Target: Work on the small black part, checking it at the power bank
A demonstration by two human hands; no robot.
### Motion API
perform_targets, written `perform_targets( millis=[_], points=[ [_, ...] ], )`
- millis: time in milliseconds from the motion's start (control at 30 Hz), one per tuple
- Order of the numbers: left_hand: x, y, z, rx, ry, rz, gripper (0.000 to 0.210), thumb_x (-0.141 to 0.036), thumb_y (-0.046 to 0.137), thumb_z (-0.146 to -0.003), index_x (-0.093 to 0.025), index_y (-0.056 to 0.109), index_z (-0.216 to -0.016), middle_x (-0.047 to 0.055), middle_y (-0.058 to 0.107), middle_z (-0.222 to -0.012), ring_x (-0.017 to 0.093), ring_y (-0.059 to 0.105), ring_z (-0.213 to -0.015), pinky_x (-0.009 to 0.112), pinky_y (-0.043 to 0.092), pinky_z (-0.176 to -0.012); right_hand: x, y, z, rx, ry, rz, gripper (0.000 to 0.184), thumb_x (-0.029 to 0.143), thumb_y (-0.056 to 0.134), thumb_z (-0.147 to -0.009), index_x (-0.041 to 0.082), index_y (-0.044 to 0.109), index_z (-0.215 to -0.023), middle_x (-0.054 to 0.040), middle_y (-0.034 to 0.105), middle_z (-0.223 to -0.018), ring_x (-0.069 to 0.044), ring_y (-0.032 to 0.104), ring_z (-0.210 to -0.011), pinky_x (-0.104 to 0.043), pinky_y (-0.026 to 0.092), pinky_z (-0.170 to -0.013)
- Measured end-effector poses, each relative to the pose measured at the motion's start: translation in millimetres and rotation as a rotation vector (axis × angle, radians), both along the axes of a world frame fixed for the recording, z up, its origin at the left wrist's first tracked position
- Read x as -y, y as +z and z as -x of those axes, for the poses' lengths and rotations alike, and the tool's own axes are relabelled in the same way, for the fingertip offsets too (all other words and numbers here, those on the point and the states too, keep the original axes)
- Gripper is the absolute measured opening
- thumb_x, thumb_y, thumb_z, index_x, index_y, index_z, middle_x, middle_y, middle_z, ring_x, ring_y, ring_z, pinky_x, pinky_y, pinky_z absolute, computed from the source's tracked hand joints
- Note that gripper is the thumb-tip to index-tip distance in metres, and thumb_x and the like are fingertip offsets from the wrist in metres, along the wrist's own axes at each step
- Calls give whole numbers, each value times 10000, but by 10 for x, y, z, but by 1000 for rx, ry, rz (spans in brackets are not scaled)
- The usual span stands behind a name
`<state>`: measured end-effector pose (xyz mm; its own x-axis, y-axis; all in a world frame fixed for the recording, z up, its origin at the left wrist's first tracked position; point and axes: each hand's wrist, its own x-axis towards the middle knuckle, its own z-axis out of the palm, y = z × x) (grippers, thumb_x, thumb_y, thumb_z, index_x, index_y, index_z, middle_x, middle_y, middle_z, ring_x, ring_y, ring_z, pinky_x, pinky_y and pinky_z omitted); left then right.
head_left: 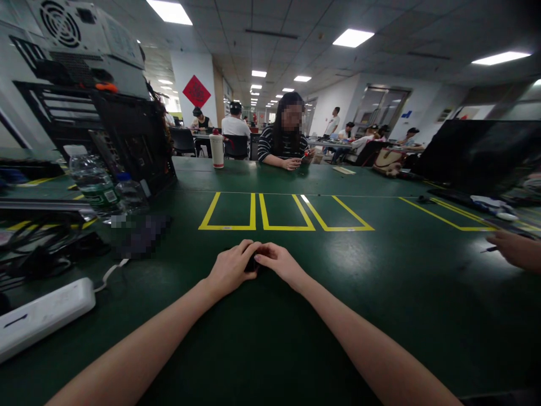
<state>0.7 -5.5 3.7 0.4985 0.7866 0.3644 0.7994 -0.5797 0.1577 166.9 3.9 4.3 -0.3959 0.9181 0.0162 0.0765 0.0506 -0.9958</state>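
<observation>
My left hand [232, 265] is curled around a small black object [252, 263] close above the green table. Its kind cannot be made out, as my fingers cover most of it. My right hand [281, 264] meets it from the other side, thumb and fingers pinched at the object's right edge. The fingertips of both hands come together over the top of it. Just beyond my hands, yellow tape outlines [288, 228] mark the green table [270, 338].
At left are a white power strip [46, 318], cables, a water bottle [91, 180] and stacked computer parts [131, 141]. A cup [217, 149] stands across the table near a seated person [285, 135]. Another person's hand [518, 251] holds a thin tool at right.
</observation>
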Motion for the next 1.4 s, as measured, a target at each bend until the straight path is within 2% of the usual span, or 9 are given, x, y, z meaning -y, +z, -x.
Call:
perform_targets(
  millis=[167,333,467,700,867,1000,1167,1300,1400],
  points=[
    [18,-38,17,23,40,27,776,-363,624,-714,-231,146,-1310,68,460,-1206,231,542,-992,352,480,-779,107,25,5,-21,80,-69,230,238,563,-767,189,510,-986,-32,584,-974,-180,583,-921,-363,482,-809],
    [71,19,103,72,-73,90,756,-399,608,-732,-255,138,-1305,66,386,-1279,221,517,-1047,352,457,-842,161,1,31,71,34,-275,240,196,569,-760,207,499,-990,-22,549,-993,-168,562,-930,-351,471,-831],
    [69,45,145,51,-90,108,677,-370,585,-758,-253,171,-1281,78,375,-1284,233,521,-1047,357,461,-828,179,-13,37,108,15,-341,253,183,563,-761,216,497,-1003,-24,526,-1017,-170,530,-983,-364,446,-881],
    [17,1,113,64,-102,83,660,-345,591,-760,-230,182,-1264,85,404,-1259,232,523,-1033,361,446,-837,244,9,26,64,47,-276,278,158,547,-764,233,474,-1021,-15,510,-1076,-169,493,-1081,-369,419,-939],
    [18,15,86,31,-90,27,662,-383,603,-745,-212,229,-1263,94,433,-1240,259,497,-1007,384,426,-815,190,-16,57,21,-32,-257,118,224,512,-800,213,493,-916,-16,548,-969,-164,552,-976,-341,468,-859],
    [14,37,83,44,-77,5,686,-388,631,-723,-214,247,-1263,100,421,-1259,311,381,-1128,455,346,-894,145,-47,79,6,-41,-210,166,229,533,-784,208,475,-938,-18,556,-951,-166,573,-934,-333,482,-814],
    [18,75,97,113,-195,107,647,-335,603,-765,-194,220,-1266,107,425,-1254,242,404,-1149,431,268,-985,167,-25,65,52,-31,-212,244,239,518,-796,202,475,-1033,-44,542,-1032,-176,558,-976,-356,460,-856],
    [25,98,107,143,-202,146,619,-320,587,-779,-201,223,-1265,104,426,-1250,237,407,-1156,441,259,-991,206,-6,48,86,-20,-276,224,216,520,-792,213,501,-1015,-34,528,-1054,-180,522,-1037,-365,432,-907],
    [28,112,105,151,-197,147,578,-321,578,-785,-221,243,-1246,94,435,-1239,240,421,-1145,449,274,-978,235,5,46,91,-11,-272,238,224,513,-796,231,489,-1033,-27,526,-1036,-177,540,-995,-349,468,-853]
  ],
)
